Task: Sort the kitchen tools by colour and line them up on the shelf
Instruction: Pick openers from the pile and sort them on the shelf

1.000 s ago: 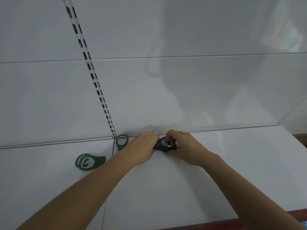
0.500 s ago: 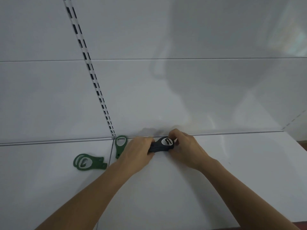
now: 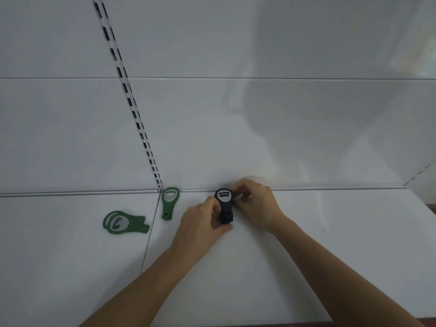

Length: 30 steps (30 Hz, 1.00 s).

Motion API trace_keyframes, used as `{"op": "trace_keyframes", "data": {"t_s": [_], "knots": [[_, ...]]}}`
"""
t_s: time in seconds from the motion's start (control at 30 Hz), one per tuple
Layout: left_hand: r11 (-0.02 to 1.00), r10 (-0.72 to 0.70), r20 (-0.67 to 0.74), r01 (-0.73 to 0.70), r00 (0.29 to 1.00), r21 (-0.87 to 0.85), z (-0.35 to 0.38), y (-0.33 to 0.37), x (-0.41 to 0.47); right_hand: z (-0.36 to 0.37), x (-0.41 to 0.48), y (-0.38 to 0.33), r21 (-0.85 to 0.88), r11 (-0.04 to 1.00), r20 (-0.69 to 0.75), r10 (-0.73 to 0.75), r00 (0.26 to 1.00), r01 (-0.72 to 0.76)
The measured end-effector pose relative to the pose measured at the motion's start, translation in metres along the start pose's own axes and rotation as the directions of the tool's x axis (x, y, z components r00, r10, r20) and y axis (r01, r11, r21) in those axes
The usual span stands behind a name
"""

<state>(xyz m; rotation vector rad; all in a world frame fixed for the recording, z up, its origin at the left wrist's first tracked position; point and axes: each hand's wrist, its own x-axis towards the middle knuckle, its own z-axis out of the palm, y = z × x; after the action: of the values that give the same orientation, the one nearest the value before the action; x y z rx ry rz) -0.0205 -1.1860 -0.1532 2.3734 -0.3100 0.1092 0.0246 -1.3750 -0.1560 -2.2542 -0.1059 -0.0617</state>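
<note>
Fingers (image 3: 243,186): left hand (image 3: 200,225), right hand (image 3: 257,204) pinching black opener (image 3: 224,201) | square to shelf (image 3: 306,244) back | keep clear of green opener (image 3: 169,201)

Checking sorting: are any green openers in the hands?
No, the left hand and right hand hold black openers; green openers lie apart.

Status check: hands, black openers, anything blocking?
Left hand grips the black openers at the handle; right hand pinches the head. They lie on the shelf by the back wall. Green opener and green stack sit left, clear of them.
</note>
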Motion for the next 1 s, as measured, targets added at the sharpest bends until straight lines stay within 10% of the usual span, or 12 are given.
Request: {"op": "trace_keyframes", "data": {"t_s": [1.0], "knots": [[0.871, 0.325, 0.055, -0.321, 0.944, 0.372, -0.036, -0.038, -0.002, 0.002, -0.031, -0.005, -0.283, 0.947, -0.190, -0.211, 0.959, 0.152]]}}
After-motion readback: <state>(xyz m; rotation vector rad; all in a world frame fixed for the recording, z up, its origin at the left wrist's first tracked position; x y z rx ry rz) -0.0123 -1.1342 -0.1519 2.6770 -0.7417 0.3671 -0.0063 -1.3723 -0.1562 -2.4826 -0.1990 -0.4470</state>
